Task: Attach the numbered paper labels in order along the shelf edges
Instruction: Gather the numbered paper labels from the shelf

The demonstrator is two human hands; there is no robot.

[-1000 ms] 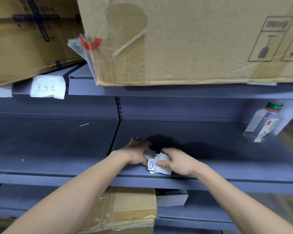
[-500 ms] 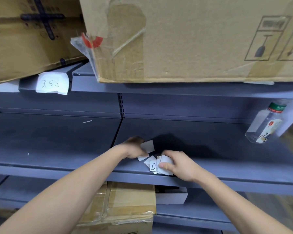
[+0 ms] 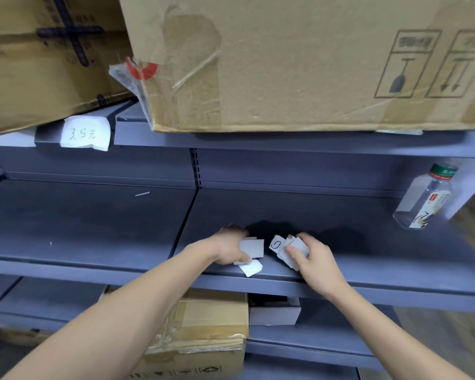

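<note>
Both hands rest on the middle grey shelf (image 3: 395, 270) near its front edge. My left hand (image 3: 228, 249) pinches a few blank-side white paper labels (image 3: 251, 248), one sticking out below the thumb. My right hand (image 3: 311, 256) grips a small fanned stack of paper labels (image 3: 287, 249); the leftmost one shows a handwritten "0". The two bunches are a small gap apart. On the upper shelf's edge at the left hangs a white label reading "3.5元" (image 3: 85, 133).
Two big cardboard boxes (image 3: 285, 64) sit on the upper shelf, overhanging its edge. A clear plastic bottle (image 3: 424, 200) leans at the shelf's right end. On the lower shelf are a taped cardboard box (image 3: 203, 333) and a small white box (image 3: 274, 314).
The single stack has been split: my left hand drew a few labels off to the left, and my right hand keeps the rest with the "0" label showing.
</note>
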